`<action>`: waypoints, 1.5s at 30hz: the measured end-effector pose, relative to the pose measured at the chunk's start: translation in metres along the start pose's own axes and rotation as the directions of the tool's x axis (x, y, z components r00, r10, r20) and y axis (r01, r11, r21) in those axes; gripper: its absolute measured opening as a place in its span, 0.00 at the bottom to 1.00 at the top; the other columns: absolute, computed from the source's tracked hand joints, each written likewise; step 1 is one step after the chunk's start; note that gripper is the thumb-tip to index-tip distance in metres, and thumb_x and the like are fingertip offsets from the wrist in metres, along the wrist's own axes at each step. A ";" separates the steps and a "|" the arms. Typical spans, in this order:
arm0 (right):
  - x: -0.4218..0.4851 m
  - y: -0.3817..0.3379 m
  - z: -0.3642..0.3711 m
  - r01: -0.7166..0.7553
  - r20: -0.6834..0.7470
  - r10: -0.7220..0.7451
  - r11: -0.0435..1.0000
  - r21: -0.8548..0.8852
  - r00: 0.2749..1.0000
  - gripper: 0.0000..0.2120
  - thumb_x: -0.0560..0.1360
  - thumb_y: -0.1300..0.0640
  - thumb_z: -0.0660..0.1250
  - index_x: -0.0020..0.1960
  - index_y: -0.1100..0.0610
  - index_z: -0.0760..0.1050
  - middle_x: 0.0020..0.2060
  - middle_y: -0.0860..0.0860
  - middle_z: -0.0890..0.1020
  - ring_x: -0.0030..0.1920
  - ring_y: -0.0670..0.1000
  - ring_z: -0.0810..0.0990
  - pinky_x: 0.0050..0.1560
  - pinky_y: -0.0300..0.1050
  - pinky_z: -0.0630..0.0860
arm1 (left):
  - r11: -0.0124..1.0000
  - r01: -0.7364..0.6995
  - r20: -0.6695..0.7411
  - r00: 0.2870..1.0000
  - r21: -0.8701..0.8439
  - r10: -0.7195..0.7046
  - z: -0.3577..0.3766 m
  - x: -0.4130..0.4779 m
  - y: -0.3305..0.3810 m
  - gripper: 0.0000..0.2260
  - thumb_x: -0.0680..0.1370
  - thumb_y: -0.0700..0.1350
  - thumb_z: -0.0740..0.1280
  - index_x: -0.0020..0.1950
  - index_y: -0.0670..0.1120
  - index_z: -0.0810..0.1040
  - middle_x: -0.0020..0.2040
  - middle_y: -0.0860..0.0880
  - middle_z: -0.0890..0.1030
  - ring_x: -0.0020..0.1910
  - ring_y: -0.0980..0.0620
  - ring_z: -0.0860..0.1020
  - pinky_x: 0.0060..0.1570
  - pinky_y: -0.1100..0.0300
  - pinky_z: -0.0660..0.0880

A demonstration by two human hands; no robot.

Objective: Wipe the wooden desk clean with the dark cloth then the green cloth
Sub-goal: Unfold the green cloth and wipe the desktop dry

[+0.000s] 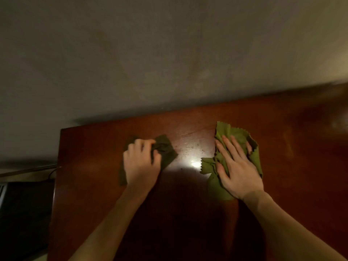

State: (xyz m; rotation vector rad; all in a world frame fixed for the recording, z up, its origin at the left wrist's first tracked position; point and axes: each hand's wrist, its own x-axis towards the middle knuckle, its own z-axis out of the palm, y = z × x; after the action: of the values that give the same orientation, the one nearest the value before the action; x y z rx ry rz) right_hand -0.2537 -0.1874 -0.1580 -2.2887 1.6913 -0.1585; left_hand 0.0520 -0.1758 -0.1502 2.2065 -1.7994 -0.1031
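Your left hand (141,163) bunched the crumpled dark cloth (166,150) in curled fingers on the glossy reddish wooden desk (90,185), and the cloth's length slanted from near-left to far-right. Your right hand (238,169) lay flat, fingers spread, on the zigzag-edged green cloth (233,133), which stretched away from you.

Dim, warm scene; glare on desk (194,163), blurred right edge.

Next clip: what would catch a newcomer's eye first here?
Two hands lie on a reddish wooden desk: the left hand grips a bunched dark cloth, the right hand lies flat on the green cloth beside it. Between them, a bright glare shines on the wood.
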 end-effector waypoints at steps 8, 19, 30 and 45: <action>0.019 0.001 -0.002 0.422 0.211 -0.384 0.888 -0.181 0.899 0.35 0.83 0.41 0.50 0.86 0.52 0.47 0.85 0.52 0.51 0.85 0.53 0.43 0.83 0.63 0.45 | 0.949 0.281 -0.221 0.926 -0.143 -0.307 -0.016 -0.020 -0.013 0.19 0.76 0.31 0.65 0.64 0.43 0.81 0.66 0.43 0.78 0.65 0.41 0.76 0.66 0.40 0.71; 0.096 0.008 -0.016 0.819 0.468 -0.695 0.560 -0.125 0.546 0.35 0.85 0.41 0.49 0.86 0.52 0.40 0.85 0.51 0.40 0.85 0.52 0.38 0.83 0.50 0.38 | 0.874 0.350 0.008 0.929 -0.338 -0.369 0.029 -0.071 0.107 0.24 0.86 0.46 0.61 0.83 0.47 0.63 0.83 0.51 0.65 0.82 0.55 0.59 0.82 0.54 0.56; 0.141 -0.125 0.014 0.843 0.429 -0.753 0.537 -0.037 0.498 0.35 0.84 0.38 0.40 0.86 0.54 0.47 0.85 0.52 0.45 0.84 0.53 0.38 0.84 0.54 0.44 | 0.915 0.354 -0.048 0.928 -0.194 -0.369 0.035 -0.070 0.110 0.28 0.88 0.55 0.51 0.87 0.47 0.51 0.87 0.44 0.47 0.86 0.48 0.43 0.84 0.48 0.44; 0.081 0.053 -0.031 -0.062 0.041 0.068 0.991 -0.117 0.997 0.32 0.83 0.35 0.44 0.85 0.43 0.51 0.85 0.47 0.50 0.85 0.53 0.43 0.81 0.66 0.39 | 0.952 0.305 -0.072 0.949 -0.014 -0.306 0.038 -0.067 0.110 0.27 0.86 0.52 0.58 0.84 0.47 0.62 0.86 0.45 0.58 0.85 0.48 0.53 0.83 0.45 0.52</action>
State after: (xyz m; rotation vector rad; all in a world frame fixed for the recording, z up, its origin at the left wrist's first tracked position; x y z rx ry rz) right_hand -0.2855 -0.2835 -0.1511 -2.2962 1.7930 0.0048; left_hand -0.0756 -0.1376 -0.1656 2.4375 -1.4066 -0.0876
